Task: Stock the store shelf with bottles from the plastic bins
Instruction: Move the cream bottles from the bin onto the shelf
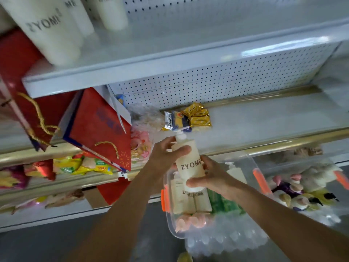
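Both grips wrapped on pump bottle [189, 163]: left hand [164, 159] at its shoulder, right hand [209, 176] at its base. It's upright above the bin [251, 163]; I'd lift toward the upper shelf [170, 65].

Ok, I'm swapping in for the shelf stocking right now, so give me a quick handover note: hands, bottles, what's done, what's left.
Left hand grips the upper part of the ZYOME pump bottle; right hand grips its base, above the clear bin.
Done: several ZYOME bottles on the upper shelf, at its left end.
Left: shelve the held bottle, then the bottles in the bin.
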A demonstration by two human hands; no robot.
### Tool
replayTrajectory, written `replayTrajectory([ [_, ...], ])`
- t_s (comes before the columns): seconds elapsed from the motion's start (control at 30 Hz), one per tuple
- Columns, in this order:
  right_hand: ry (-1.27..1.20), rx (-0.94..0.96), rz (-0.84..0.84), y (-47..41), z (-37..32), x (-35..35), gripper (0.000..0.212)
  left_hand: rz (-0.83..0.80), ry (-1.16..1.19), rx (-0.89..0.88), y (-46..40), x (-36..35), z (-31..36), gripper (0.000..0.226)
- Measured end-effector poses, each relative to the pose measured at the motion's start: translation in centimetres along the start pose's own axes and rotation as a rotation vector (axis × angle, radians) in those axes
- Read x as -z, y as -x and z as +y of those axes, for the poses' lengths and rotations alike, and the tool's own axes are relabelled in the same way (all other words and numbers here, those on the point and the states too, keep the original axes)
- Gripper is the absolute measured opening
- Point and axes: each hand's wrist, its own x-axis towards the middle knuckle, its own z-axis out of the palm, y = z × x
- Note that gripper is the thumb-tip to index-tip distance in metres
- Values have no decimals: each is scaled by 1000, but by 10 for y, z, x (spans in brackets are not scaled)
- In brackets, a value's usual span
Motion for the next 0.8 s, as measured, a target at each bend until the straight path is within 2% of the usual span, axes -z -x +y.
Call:
replayTrajectory([
  [0.1,44,120,11,13,-33,2,77,14,-35,-123,16,6,37,34],
  [0.17,62,191,22,21,-52,3,73,36,-41,-176,25,9,59,42],
  [0.37,89,354,143,44,-103,6,67,107,-59,-330,54,16,121,53],
  [0.53,77,493,143,56,-146,7,71,148,-120,-487,79,23,174,53],
  [0.8,94,634,210,50,-215,3,71,208,-173,-630,88,41,242,56],
])
